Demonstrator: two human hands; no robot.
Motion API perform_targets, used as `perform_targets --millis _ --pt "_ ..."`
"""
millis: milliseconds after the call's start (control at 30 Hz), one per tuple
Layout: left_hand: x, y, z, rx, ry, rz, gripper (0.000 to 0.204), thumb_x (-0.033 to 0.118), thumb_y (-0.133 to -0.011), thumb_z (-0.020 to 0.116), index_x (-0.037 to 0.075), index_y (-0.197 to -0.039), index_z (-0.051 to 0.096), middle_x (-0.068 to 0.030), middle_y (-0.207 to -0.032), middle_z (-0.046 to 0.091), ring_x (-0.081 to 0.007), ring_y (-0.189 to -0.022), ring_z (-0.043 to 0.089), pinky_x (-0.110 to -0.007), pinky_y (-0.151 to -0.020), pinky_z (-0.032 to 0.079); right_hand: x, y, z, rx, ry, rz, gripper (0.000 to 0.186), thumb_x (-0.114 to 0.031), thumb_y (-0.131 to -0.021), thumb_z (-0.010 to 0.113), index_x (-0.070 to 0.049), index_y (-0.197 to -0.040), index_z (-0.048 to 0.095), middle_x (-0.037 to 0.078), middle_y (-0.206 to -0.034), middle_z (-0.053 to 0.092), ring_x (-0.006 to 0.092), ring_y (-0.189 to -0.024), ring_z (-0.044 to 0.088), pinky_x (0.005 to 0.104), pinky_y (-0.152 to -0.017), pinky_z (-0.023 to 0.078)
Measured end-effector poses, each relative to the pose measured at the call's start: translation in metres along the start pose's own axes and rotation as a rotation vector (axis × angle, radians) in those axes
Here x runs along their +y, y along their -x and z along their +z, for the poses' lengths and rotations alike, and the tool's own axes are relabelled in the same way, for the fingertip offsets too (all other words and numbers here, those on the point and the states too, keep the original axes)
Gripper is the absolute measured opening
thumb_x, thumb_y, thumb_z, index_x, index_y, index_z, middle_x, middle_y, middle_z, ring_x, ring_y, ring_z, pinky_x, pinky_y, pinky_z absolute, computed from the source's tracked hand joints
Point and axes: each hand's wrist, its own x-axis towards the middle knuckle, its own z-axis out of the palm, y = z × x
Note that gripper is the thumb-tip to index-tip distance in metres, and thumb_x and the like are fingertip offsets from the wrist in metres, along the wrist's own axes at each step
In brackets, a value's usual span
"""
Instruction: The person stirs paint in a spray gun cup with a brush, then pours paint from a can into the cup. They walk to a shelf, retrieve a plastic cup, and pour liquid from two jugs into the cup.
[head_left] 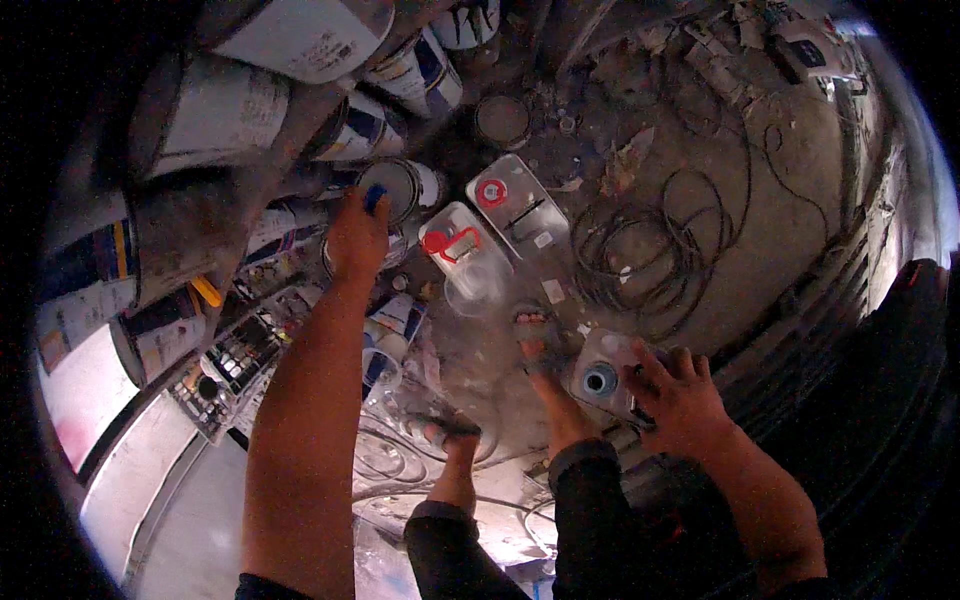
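Note:
My left hand (360, 235) reaches forward, pinching a small blue cap (374, 197) in its fingertips. Just beyond it is a round paint tin (392, 188); whether the cap touches the tin I cannot tell. Beside my feet stands a rectangular metal can (598, 350) with an uncapped round blue-rimmed spout (600, 379). My right hand (680, 395) grips that can's top, fingers spread across it and partly hiding its handle side. Between my hands stand a metal can with a red cap and red handle (460, 243) and another with a red ring cap (492, 193).
Paint tins (225, 110) crowd the shelves on the left. A clear plastic cup (468, 290) stands by the red-handled can. Coiled black hose (645, 255) lies on the dusty floor to the right. Scraps and rubbish (630, 150) litter the far floor. A ribbed dark edge runs along the right.

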Motion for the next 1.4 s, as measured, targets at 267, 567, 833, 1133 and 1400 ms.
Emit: perform_targets --millis 267,567,833,1133,1400 --pt "0.054 0.085 -0.021 -0.091 0.489 -0.368 0.03 0.025 -0.087 0.064 0.001 -0.103 0.056 -0.0161 -0.088 0.063 -0.0292 -0.078 0.062 -0.038 -0.073 0.049 -0.003 -0.033 -0.007 0.018 0.057 0.024 0.086 -0.039 -0.053 0.077 -0.018 -0.131 0.049 0.013 -0.149 0.029 0.0478 -0.112 0.047 0.0587 -0.085 0.044" --pt "0.059 0.225 0.083 -0.335 1.013 -0.929 0.039 0.034 -0.089 0.062 0.002 -0.11 0.057 -0.0092 -0.09 0.066 -0.0191 -0.075 0.061 -0.033 -0.07 0.05 -0.022 -0.106 -0.032 -0.174 0.029 -0.102 0.08 -0.039 -0.053 0.077 -0.02 -0.127 0.054 0.015 -0.145 0.034 0.0486 -0.116 0.047 0.0613 -0.091 0.041" --pt "0.063 0.209 0.074 -0.529 1.091 -0.832 0.025 0.024 -0.093 0.059 0.003 -0.107 0.058 -0.0066 -0.089 0.065 -0.0168 -0.077 0.062 -0.031 -0.07 0.051 -0.036 -0.145 -0.059 -0.459 0.063 -0.041 0.082 -0.041 -0.052 0.076 -0.016 -0.128 0.055 0.017 -0.14 0.04 0.0435 -0.113 0.052 0.0552 -0.092 0.044" --pt "0.128 0.236 0.03 -0.392 1.259 -0.694 0.031 0.01 -0.087 0.062 0.001 -0.115 0.056 -0.0091 -0.091 0.065 -0.018 -0.085 0.063 -0.03 -0.077 0.049 -0.035 -0.172 -0.082 -0.858 0.01 0.036 0.076 -0.039 -0.055 0.071 -0.008 -0.124 0.059 0.019 -0.122 0.058 0.0324 -0.107 0.06 0.0406 -0.085 0.05" --pt "0.146 0.236 0.014 -0.47 1.183 -0.697 0.036 0.01 -0.087 0.062 -0.001 -0.121 0.054 -0.0096 -0.089 0.065 -0.0168 -0.084 0.062 -0.029 -0.077 0.048 -0.047 -0.171 -0.094 -1.064 0.065 0.143 0.078 -0.037 -0.055 0.071 -0.008 -0.126 0.058 0.017 -0.111 0.065 0.0311 -0.098 0.064 0.0396 -0.08 0.052"
